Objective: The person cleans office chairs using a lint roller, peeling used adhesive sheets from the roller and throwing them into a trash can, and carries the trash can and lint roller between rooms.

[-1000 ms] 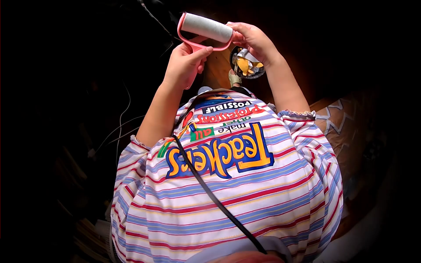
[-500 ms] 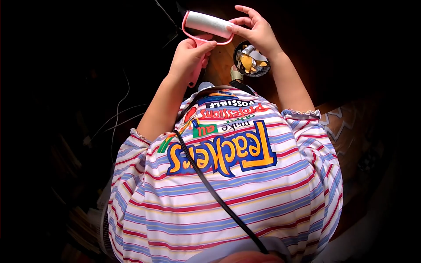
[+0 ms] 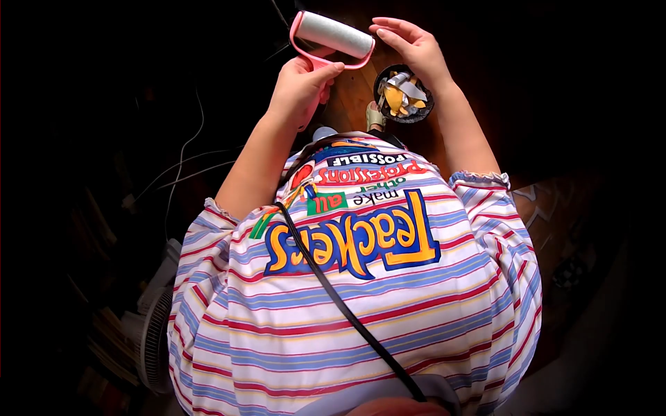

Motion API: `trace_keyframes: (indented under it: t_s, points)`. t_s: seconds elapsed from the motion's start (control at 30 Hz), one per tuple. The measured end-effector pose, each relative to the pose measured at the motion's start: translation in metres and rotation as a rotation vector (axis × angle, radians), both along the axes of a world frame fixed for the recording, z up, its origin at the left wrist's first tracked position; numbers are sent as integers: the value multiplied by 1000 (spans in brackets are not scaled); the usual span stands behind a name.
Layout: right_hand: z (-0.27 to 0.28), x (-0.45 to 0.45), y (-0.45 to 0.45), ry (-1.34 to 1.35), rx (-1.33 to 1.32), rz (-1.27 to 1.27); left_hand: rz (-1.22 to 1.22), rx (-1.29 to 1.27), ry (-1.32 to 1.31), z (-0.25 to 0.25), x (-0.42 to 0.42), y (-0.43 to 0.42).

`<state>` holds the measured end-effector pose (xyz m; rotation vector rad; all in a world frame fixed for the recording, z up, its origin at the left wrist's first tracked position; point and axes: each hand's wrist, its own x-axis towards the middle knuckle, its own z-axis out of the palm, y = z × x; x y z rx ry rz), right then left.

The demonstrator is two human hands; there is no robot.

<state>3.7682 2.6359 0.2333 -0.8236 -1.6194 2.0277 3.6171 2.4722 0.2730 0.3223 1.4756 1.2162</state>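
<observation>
A lint roller with a pink frame and a whitish roll (image 3: 335, 35) is held up at the top centre. My left hand (image 3: 302, 89) is wrapped round its pink handle, with the thumb on the neck of the frame. Just right of the roll's end is my right hand (image 3: 415, 50), apart from the roller. Its index finger and thumb point left with a narrow space between them, and nothing can be made out in it.
Below my right hand, a dark round bin (image 3: 404, 95) on the wooden floor (image 3: 352, 87) holds yellow and white scraps. A foot in a pale shoe (image 3: 375, 116) is beside it. Thin cables (image 3: 182, 163) and a fan-like grille (image 3: 157, 340) are on the left.
My right hand has let go of the roller's right end and moved off to the right. My left hand still holds the handle, and the roller has shifted slightly right and up.
</observation>
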Motion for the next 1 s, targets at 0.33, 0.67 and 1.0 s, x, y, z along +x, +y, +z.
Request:
trace_keyframes:
  t_s: [0.33,0.67,1.0]
  points:
    - [23,-5,-7,-172,1084,79,38,40,-47,-3,3,-2]
    - [22,-5,-12,-239,1035,75,24,55,-29,-11,7,-3]
    - [13,0,-16,-225,1071,52,-29,42,-69,-13,8,-5]
